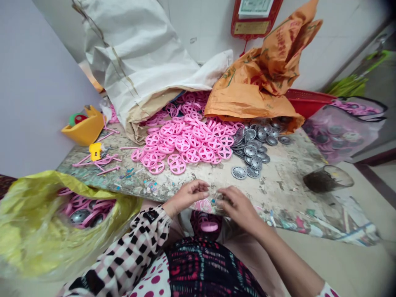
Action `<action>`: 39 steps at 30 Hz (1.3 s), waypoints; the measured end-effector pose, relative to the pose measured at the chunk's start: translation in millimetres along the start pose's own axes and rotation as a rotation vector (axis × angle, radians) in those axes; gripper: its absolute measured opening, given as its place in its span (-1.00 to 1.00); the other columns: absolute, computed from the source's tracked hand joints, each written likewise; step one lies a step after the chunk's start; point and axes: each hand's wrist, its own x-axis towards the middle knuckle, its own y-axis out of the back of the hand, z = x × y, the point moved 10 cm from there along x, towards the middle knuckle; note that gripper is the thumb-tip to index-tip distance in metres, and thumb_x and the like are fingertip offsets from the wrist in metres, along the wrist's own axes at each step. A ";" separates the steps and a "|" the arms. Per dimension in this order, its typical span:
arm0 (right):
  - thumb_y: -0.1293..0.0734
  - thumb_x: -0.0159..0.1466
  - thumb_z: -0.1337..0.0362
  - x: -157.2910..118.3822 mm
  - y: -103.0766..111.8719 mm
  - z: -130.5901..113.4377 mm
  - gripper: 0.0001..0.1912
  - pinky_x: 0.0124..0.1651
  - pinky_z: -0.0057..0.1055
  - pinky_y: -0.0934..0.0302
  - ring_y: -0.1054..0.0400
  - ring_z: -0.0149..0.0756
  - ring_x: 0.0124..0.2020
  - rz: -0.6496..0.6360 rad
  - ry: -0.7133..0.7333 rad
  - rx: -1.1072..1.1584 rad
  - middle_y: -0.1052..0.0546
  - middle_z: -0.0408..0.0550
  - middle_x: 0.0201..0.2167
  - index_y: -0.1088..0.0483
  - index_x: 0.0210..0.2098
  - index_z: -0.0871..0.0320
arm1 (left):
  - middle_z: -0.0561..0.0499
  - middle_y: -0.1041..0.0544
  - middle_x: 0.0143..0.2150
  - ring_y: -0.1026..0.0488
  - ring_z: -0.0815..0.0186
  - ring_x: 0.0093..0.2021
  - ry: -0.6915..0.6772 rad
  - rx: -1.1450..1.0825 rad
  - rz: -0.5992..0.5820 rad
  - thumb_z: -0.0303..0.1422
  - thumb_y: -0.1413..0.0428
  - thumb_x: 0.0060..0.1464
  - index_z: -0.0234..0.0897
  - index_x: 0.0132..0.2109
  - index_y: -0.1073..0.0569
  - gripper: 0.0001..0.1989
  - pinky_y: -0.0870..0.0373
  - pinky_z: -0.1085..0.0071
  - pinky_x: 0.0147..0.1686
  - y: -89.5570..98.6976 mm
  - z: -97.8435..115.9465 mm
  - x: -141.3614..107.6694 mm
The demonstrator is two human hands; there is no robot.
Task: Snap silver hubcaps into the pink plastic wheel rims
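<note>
Left hand and right hand apart at table edge, fingers loosely curled, seemingly empty. Pink wheels, grey discs heaped beyond. Step judged: between pieces; next move calls for fingertip pinch.

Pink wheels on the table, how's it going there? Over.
Left hand and right hand partly open, apart, no held part visible. Pink spoked wheels heaped beyond them, gray hubcaps alongside. Orange sack overhangs the hubcaps' far side.
</note>
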 end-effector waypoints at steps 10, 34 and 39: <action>-0.19 0.33 0.28 35.2 26.3 48.0 -0.65 -0.07 -0.15 -0.08 -0.30 -0.02 -0.09 0.095 -0.102 -0.717 -0.47 0.16 -0.06 -0.32 0.09 0.18 | -0.02 -0.53 -0.24 -0.44 0.33 -0.22 -0.022 0.167 0.115 -0.40 -0.13 0.01 -0.30 -0.16 -0.45 -0.80 -0.36 0.38 -0.18 3.3 -5.5 5.3; -0.26 0.20 0.01 -4.4 37.4 97.0 -0.54 -0.30 -0.42 -0.18 -0.30 -0.33 -0.42 0.482 -0.285 0.449 -0.43 -0.14 -0.45 -0.40 -0.05 0.21 | -0.17 -0.41 -0.07 -0.26 0.09 -0.06 -0.479 1.439 0.219 -0.40 0.03 0.19 -0.26 -0.23 -0.48 -0.81 -0.22 0.15 -0.09 -19.1 78.3 38.6; -0.31 0.13 0.01 3.0 32.2 99.3 -0.55 -0.36 -0.42 -0.17 -0.28 -0.33 -0.45 0.470 -0.327 0.601 -0.41 -0.15 -0.50 -0.42 -0.14 0.23 | -0.13 -0.39 -0.09 -0.28 0.14 -0.07 -0.428 1.253 0.076 -0.44 -0.08 0.09 -0.24 -0.18 -0.45 -0.87 -0.27 0.20 -0.09 -34.6 45.0 8.7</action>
